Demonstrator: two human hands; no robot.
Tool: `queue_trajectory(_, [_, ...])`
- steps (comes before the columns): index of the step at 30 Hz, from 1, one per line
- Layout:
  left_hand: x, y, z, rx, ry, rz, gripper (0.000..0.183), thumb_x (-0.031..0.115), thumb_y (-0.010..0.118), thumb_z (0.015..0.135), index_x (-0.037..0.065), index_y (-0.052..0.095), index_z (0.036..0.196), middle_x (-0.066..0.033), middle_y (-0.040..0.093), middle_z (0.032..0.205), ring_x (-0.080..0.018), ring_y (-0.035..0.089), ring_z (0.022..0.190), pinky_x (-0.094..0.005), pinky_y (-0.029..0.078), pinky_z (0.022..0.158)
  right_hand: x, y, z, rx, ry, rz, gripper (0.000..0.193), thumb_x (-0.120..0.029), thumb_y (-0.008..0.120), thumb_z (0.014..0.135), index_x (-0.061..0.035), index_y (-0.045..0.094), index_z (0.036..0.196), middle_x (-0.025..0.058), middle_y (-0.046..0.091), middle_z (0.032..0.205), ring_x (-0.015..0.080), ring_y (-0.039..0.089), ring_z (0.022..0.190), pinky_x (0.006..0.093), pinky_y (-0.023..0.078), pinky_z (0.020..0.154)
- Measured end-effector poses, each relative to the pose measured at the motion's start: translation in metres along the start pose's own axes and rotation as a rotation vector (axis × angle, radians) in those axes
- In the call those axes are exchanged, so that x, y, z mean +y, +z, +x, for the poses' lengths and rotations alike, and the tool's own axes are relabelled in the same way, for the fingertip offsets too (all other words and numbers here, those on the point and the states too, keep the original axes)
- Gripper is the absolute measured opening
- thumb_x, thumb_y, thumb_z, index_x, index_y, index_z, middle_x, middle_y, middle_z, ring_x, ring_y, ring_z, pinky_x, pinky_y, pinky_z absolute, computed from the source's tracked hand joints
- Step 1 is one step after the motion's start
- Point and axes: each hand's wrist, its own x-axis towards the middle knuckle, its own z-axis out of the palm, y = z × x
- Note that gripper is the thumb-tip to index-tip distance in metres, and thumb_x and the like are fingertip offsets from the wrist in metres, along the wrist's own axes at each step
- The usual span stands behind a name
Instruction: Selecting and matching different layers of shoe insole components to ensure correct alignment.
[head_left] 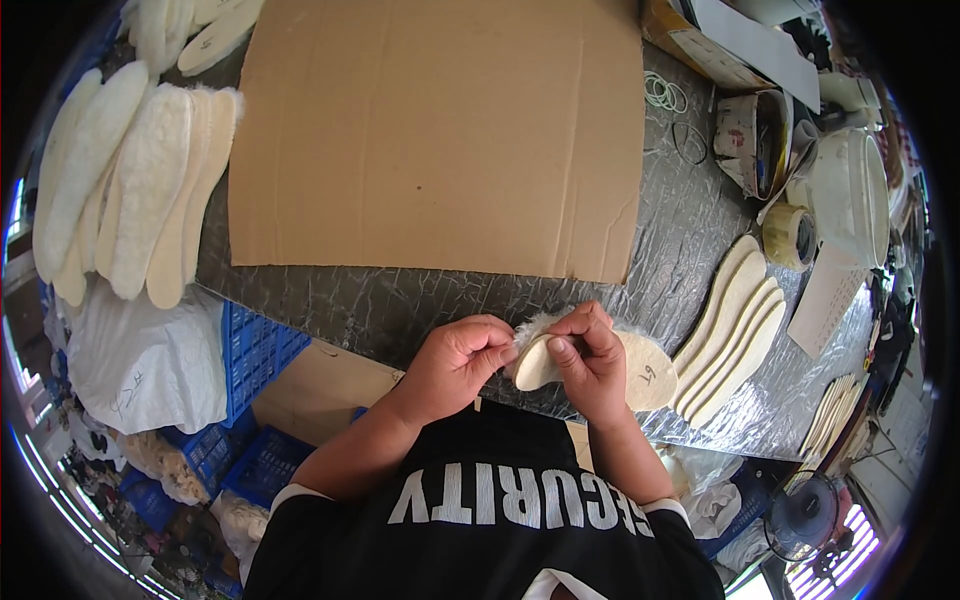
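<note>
Just in front of my body, at the table's near edge, I hold a cream insole (648,372) with a fluffy white pile on one face. Its smooth face carries a small dark marking. My right hand (597,372) grips it around the middle, thumb on the smooth face and fingers curled over the fluffy edge. The tip is bent up towards my left hand (452,366), whose thumb and forefinger are pinched together at the fleecy edge. Whether a loose tuft sits in that pinch is too small to tell. Right of the held insole, several similar insoles (735,335) lie overlapped.
A large cardboard sheet (430,140) covers the table's middle. Piled fleece insoles (150,190) stand at the left, above a white sack (150,360) and blue crates (262,350). Along the right are a tape roll (789,237), a plastic tub (848,195) and rubber bands (664,92).
</note>
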Motion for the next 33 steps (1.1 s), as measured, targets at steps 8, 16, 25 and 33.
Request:
queue_trajectory(8, [-0.007,-0.010,0.003,-0.014,-0.037,0.025,0.011,0.006,0.060,0.095,-0.003,0.062,0.088,-0.0054,0.065,0.090,-0.0112,0.058,0.081,-0.0241,0.048,0.074,0.000,-0.002,0.000,-0.011,-0.012,0.015,0.009,-0.012,0.072,0.082,-0.0099,0.065,0.087,0.0017,0.060,0.082,0.0195,0.054,0.083,0.0347,0.035,0.085])
queue_trajectory(16, [-0.004,-0.008,0.001,-0.001,-0.057,0.032,0.010,0.008,0.061,0.094,-0.001,0.063,0.090,-0.0030,0.065,0.079,-0.0081,0.057,0.073,-0.0243,0.048,0.068,0.000,0.001,-0.001,-0.007,0.008,0.032,0.009,-0.012,0.072,0.082,-0.0097,0.064,0.086,0.0017,0.059,0.081,0.0194,0.054,0.082,0.0344,0.035,0.085])
queue_trajectory(25, [-0.005,-0.009,0.000,-0.034,-0.037,0.023,0.009,0.007,0.062,0.094,0.000,0.063,0.089,-0.0035,0.065,0.077,-0.0088,0.056,0.071,-0.0246,0.048,0.067,0.001,0.002,-0.001,-0.009,0.004,0.030,0.009,-0.013,0.072,0.083,-0.0097,0.065,0.086,0.0017,0.060,0.082,0.0197,0.054,0.082,0.0337,0.035,0.085])
queue_trajectory(33, [-0.001,-0.009,0.000,-0.058,-0.041,0.045,0.009,0.007,0.063,0.094,0.000,0.062,0.089,-0.0039,0.064,0.077,-0.0095,0.056,0.071,-0.0249,0.048,0.067,0.000,0.002,-0.002,-0.011,-0.007,0.009,0.010,-0.013,0.073,0.082,-0.0100,0.064,0.087,0.0012,0.062,0.082,0.0194,0.054,0.082,0.0336,0.035,0.085])
